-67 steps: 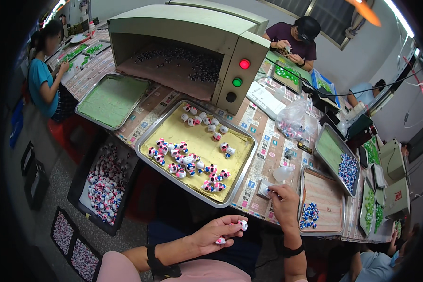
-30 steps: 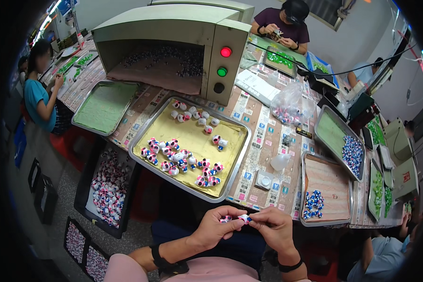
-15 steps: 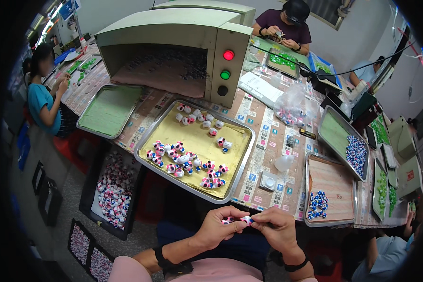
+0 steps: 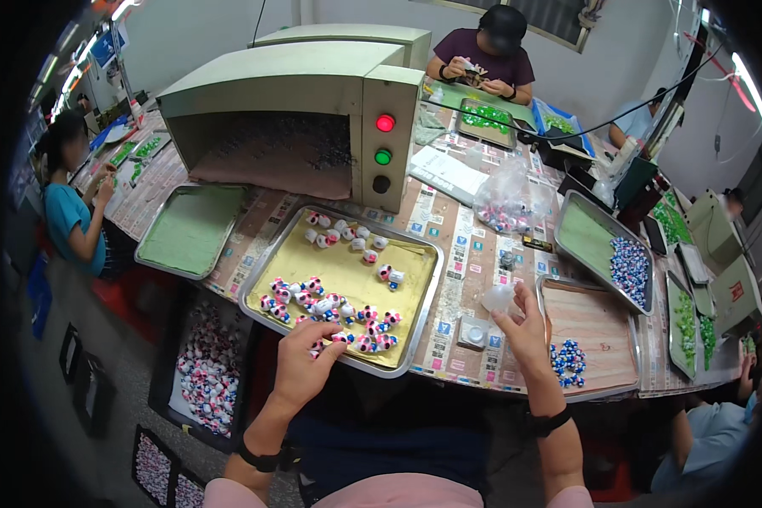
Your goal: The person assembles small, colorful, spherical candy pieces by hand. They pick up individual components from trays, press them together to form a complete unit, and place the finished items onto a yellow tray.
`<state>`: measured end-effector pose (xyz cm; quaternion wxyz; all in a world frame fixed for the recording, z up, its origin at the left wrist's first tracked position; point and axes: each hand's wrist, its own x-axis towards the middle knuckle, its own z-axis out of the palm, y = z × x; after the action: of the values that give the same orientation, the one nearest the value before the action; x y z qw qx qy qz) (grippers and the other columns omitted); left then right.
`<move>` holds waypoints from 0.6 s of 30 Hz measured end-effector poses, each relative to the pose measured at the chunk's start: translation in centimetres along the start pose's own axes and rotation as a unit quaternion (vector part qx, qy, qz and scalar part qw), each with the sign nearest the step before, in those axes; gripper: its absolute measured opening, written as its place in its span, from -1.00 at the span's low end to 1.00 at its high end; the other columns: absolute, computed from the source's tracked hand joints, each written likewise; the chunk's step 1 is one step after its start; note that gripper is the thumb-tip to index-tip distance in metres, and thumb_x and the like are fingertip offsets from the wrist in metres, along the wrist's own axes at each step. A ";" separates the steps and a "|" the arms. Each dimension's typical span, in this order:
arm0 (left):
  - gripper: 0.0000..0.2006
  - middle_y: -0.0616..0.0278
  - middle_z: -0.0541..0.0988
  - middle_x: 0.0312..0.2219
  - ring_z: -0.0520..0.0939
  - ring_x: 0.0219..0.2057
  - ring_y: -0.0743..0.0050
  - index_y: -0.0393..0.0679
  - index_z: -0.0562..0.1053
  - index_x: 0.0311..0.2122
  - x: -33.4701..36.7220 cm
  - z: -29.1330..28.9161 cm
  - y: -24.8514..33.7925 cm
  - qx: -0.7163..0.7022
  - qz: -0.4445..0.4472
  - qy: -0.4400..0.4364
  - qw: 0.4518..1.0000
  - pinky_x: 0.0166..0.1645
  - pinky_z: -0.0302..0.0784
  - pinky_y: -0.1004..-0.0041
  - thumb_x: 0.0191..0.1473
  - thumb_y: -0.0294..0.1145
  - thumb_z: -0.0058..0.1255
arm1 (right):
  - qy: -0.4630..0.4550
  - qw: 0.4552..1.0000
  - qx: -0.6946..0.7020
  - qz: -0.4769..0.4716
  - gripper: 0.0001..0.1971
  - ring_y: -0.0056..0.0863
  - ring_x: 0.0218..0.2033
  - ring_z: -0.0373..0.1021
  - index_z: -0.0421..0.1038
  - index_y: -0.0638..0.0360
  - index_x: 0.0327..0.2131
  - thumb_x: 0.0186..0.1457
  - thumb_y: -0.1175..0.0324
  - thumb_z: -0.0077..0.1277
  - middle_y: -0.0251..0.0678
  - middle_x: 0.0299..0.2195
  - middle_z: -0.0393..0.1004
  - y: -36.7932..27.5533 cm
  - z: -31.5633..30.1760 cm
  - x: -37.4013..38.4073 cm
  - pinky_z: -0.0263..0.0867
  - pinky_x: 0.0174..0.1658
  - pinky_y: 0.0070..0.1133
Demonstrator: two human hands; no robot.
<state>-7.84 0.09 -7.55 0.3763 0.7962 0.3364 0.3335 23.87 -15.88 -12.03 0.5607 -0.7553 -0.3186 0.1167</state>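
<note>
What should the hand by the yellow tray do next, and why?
Probably close the fingers on one small pink-and-white piece. The left hand sits at the near edge of the yellow-lined tray, fingertips right at the pieces, while the right hand is up by a small clear bag.

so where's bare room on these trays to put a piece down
The yellow tray is bare along its right side and centre top. The wooden tray is open above the blue beads. The green tray is empty. It is crowded by the left hand.
</note>
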 end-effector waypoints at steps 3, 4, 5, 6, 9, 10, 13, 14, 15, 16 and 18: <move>-0.76 0.04 0.56 -0.39 0.59 -0.36 0.18 -0.30 0.53 -0.27 0.3 0.1 -0.7 0.046 0.004 -0.015 0.999 -0.23 0.48 0.41 -0.13 -0.53 0.21 | -0.058 0.993 0.103 0.005 -0.52 -0.49 -0.08 0.38 0.24 0.30 0.06 0.04 0.52 0.08 -0.24 -0.06 0.38 2.0 1.0 1.6 0.30 -0.03 -0.58; -0.77 0.04 0.56 -0.40 0.59 -0.37 0.19 -0.30 0.53 -0.28 0.1 0.4 -1.2 0.059 0.018 -0.011 0.998 -0.25 0.49 0.41 -0.13 -0.53 0.21 | -0.095 0.992 0.066 0.042 -0.59 -0.54 -0.12 0.39 0.28 0.32 0.01 0.07 0.51 0.06 -0.27 -0.13 0.43 0.7 0.7 1.8 0.30 -0.05 -0.61; -0.78 0.04 0.56 -0.41 0.59 -0.38 0.20 -0.30 0.53 -0.29 0.0 0.5 -1.5 0.071 0.033 -0.008 0.997 -0.26 0.49 0.41 -0.12 -0.53 0.20 | -0.106 0.991 0.062 0.051 -0.59 -0.55 -0.15 0.40 0.28 0.34 0.00 0.06 0.51 0.06 -0.27 -0.13 0.43 0.3 0.7 1.7 0.31 -0.08 -0.62; -0.76 0.01 0.56 -0.40 0.60 -0.37 0.14 -0.29 0.54 -0.26 -0.1 0.5 -1.4 0.079 0.041 -0.003 0.996 -0.24 0.50 0.37 -0.12 -0.53 0.20 | -0.116 0.990 0.058 0.061 -0.59 -0.56 -0.18 0.40 0.28 0.36 0.00 0.05 0.51 0.07 -0.27 -0.14 0.42 0.0 0.7 1.7 0.31 -0.10 -0.62; -0.75 0.01 0.56 -0.38 0.60 -0.36 0.13 -0.28 0.54 -0.22 0.0 0.9 -1.7 0.078 0.073 0.018 0.994 -0.25 0.50 0.39 -0.10 -0.56 0.18 | -0.097 0.991 0.090 0.026 -0.60 -0.57 -0.20 0.39 0.29 0.37 -0.02 0.05 0.49 0.06 -0.29 -0.17 0.41 0.7 0.2 0.9 0.31 -0.13 -0.62; -0.74 0.02 0.56 -0.39 0.60 -0.37 0.15 -0.28 0.54 -0.21 -0.1 1.0 -1.5 0.071 0.059 0.024 0.995 -0.25 0.50 0.40 -0.10 -0.57 0.17 | -0.087 0.990 0.109 0.005 -0.61 -0.56 -0.20 0.39 0.29 0.37 -0.03 0.05 0.49 0.06 -0.29 -0.18 0.41 0.9 0.2 0.4 0.31 -0.13 -0.62; -0.75 0.07 0.53 -0.41 0.58 -0.40 0.25 -0.28 0.54 -0.20 -0.3 0.5 -0.3 0.045 0.032 0.040 0.998 -0.28 0.49 0.42 -0.08 -0.57 0.15 | -0.044 0.994 0.096 0.002 -0.63 -0.54 -0.18 0.38 0.30 0.35 -0.04 0.06 0.47 0.05 -0.29 -0.20 0.40 -0.1 -1.3 -2.0 0.31 -0.12 -0.61; -0.78 0.09 0.52 -0.42 0.56 -0.43 0.29 -0.28 0.54 -0.22 -0.6 0.2 -0.2 0.035 0.028 0.045 0.998 -0.32 0.48 0.42 -0.05 -0.55 0.14 | -0.051 0.991 0.121 0.028 -0.62 -0.52 -0.16 0.38 0.29 0.35 -0.02 0.07 0.47 0.03 -0.27 -0.19 0.39 -1.1 -1.6 -3.0 0.31 -0.09 -0.59; -0.81 0.12 0.50 -0.43 0.55 -0.46 0.34 -0.28 0.54 -0.23 -0.9 -0.2 -0.2 0.026 0.024 0.051 0.998 -0.35 0.47 0.43 -0.03 -0.53 0.13 | -0.062 0.993 0.093 0.027 -0.60 -0.53 -0.17 0.38 0.28 0.35 0.00 0.08 0.45 0.04 -0.27 -0.19 0.39 -1.4 -2.0 -3.8 0.31 -0.10 -0.60; -0.83 0.15 0.49 -0.45 0.52 -0.50 0.40 -0.28 0.53 -0.24 -1.0 -0.3 -0.3 -0.023 0.002 0.027 0.999 -0.41 0.44 0.46 0.01 -0.53 0.10 | -0.067 0.995 0.064 0.028 -0.59 -0.53 -0.18 0.38 0.27 0.35 0.01 0.08 0.44 0.05 -0.27 -0.20 0.40 -1.6 -2.8 -4.7 0.32 -0.10 -0.60; -0.87 0.22 0.45 -0.49 0.46 -0.60 0.53 -0.27 0.50 -0.24 -1.9 -0.5 -0.6 -0.117 -0.043 -0.020 0.992 -0.54 0.38 0.54 0.08 -0.51 0.04 | -0.074 0.995 0.047 0.048 -0.57 -0.55 -0.20 0.39 0.26 0.34 0.01 0.07 0.42 0.09 -0.28 -0.21 0.40 -2.5 -3.7 -6.0 0.33 -0.12 -0.62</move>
<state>-9.40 -0.90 -8.36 0.4878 0.7378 0.3215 0.3383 20.35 -22.03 -9.52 0.5644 -0.7313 -0.3173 0.2141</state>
